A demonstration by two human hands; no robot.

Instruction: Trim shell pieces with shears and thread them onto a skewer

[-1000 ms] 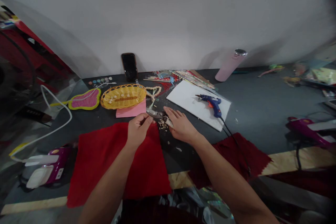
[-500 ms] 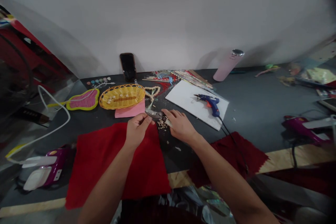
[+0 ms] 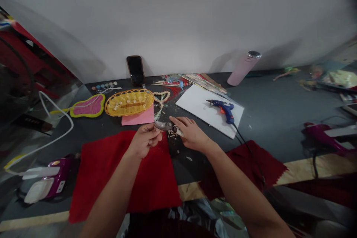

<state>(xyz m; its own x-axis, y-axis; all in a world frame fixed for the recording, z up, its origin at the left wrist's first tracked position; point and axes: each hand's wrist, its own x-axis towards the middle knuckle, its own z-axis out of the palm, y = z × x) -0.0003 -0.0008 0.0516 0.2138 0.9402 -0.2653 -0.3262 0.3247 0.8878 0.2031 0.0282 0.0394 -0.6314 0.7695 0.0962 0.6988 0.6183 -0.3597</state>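
My right hand (image 3: pixel 192 134) is closed around the pale handle of a pair of pruning shears (image 3: pixel 164 125), whose curved grey blades point left. At the blade tips, my left hand (image 3: pixel 145 140) has its fingers pinched together; whatever they hold is too small to make out. Below the shears, small pale cut bits (image 3: pixel 172 134) lie scattered on the dark table. A red cloth (image 3: pixel 125 178) is spread under my left hand and forearm. Just beyond the hands are a yellow wicker basket (image 3: pixel 129 104) with a few pale pieces in it and a pink pad (image 3: pixel 138 118).
A blue glue gun (image 3: pixel 223 109) lies on a white board (image 3: pixel 192 100) to the right, its cord trailing over a dark red cloth (image 3: pixel 251 160). A string of beads (image 3: pixel 164 96), a phone (image 3: pixel 135 70) and a pink bottle (image 3: pixel 242 70) are farther back. Purple devices (image 3: pixel 58 174) sit at both sides.
My left hand has shifted slightly, with its fingers more curled below the blade tips. The shears stay in my right hand, turned a little.
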